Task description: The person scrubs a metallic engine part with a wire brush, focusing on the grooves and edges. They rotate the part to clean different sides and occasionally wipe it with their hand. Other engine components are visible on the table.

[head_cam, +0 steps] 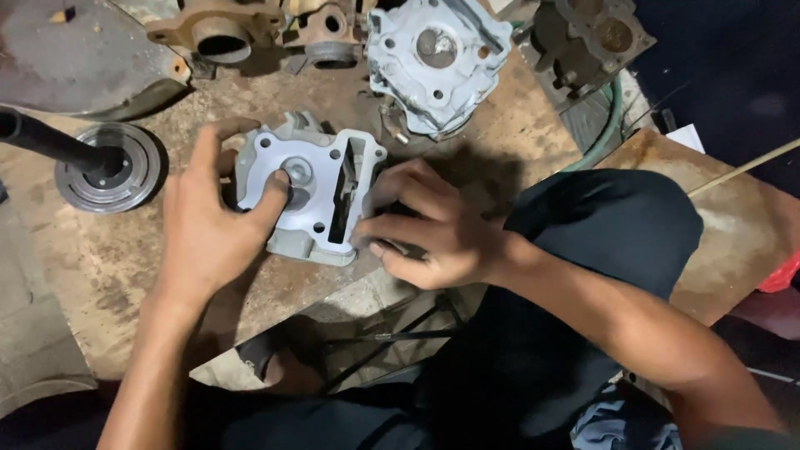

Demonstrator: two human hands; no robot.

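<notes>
A pale grey metal cylinder head (pixel 321 187) lies flat-face up on the worn wooden board (pixel 108 267), with bolt holes at its corners and a long slot on its right side. My left hand (pixel 208 225) grips its left edge, the thumb pressed into the round chamber in the middle. My right hand (pixel 429 229) holds its right and lower edge, fingers curled against the side. Both hands clasp the same part.
A second pale cylinder head (pixel 437 58) lies behind. Rusty brown castings (pixel 221 29) and a dark engine block (pixel 587 42) sit at the back. A round grey disc with a black rod (pixel 108 167) stands at left. My dark-clad knee (pixel 600 233) is at right, next to a rusty plate (pixel 733 225).
</notes>
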